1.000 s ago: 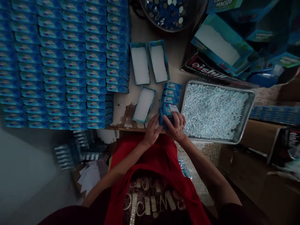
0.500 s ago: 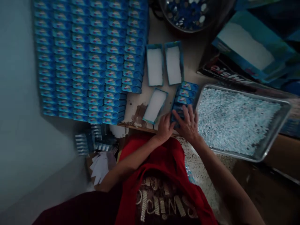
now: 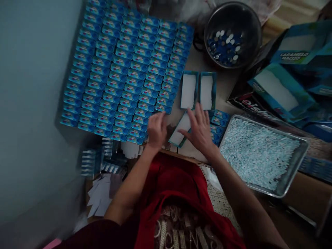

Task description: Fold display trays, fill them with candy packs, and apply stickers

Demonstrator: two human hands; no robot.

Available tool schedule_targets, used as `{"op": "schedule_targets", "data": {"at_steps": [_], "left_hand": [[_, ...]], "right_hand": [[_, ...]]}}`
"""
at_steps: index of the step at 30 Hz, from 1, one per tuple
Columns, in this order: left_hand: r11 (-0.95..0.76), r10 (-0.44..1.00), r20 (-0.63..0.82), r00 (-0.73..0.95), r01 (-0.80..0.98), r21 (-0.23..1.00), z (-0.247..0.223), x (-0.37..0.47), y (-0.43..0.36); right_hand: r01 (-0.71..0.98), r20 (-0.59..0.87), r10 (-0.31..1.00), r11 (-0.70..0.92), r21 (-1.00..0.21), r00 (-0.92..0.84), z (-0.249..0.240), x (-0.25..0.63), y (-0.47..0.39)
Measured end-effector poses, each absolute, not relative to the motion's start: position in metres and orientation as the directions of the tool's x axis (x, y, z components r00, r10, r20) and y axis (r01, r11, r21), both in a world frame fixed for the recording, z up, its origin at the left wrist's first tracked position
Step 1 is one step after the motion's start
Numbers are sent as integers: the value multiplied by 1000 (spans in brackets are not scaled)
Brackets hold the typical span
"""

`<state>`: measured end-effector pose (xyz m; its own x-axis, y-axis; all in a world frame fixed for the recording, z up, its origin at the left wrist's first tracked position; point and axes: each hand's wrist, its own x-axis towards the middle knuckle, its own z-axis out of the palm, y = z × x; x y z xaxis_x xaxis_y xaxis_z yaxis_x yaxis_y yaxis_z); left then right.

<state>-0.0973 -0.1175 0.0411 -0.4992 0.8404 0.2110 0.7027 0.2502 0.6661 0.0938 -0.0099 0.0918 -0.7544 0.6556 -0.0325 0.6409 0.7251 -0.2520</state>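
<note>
My left hand is at the lower right corner of a large block of stacked small blue boxes. Its fingers are curled and a little blurred, and what they hold, if anything, is hidden. With fingers spread, my right hand hovers over the right side of a slanted blue open-topped carton with a white inside. Two similar cartons, a left one and a right one, stand upright behind it. To the right of that hand is a short row of small blue boxes, partly covered by it.
A metal tray full of pale blue and white pieces lies at right. Behind stands a dark pot holding blue and white discs. More blue cartons sit in a black box at far right. White papers lie below the table edge.
My left hand has moved left, away from the short row, to the big block's corner. My right hand has lifted off the row toward the slanted carton. The camera view has turned.
</note>
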Motion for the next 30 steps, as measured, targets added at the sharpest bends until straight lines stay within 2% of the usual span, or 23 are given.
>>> {"op": "schedule_targets", "data": {"at_steps": [3, 5, 9, 12, 15, 18, 23, 26, 30], "left_hand": [[306, 777, 262, -573, 707, 638, 48, -150, -113], [287, 778, 268, -568, 701, 653, 47, -145, -127], [181, 865, 209, -456, 672, 718, 30, -80, -184], [206, 909, 101, -404, 647, 734, 11, -39, -209], [306, 905, 6, -426, 660, 686, -7, -29, -202], [442, 871, -102, -480, 678, 587, -18, -35, -178], [552, 832, -237, -502, 700, 453, -21, -28, -145], [433, 901, -258, -348, 756, 492, -17, -11, -115], [39, 990, -134, 46, 822, 569, -13, 0, -27]], "right_hand": [[601, 4, 625, 752, -271, -781, 58, -5, 10], [581, -12, 602, 766, -276, -799, 33, -42, 15], [561, -16, 575, 790, -248, -818, 12, -48, 1], [586, -54, 590, 782, -213, -806, 20, -40, -11], [617, -111, 608, 763, -191, -786, 27, -47, -9], [627, -141, 611, 755, -191, -779, 28, -59, 2], [595, -162, 575, 744, -304, -802, 57, -40, 14], [562, -16, 606, 727, -394, -795, 95, 10, 27], [585, 208, 702, 692, -424, -681, 117, 90, 89]]}}
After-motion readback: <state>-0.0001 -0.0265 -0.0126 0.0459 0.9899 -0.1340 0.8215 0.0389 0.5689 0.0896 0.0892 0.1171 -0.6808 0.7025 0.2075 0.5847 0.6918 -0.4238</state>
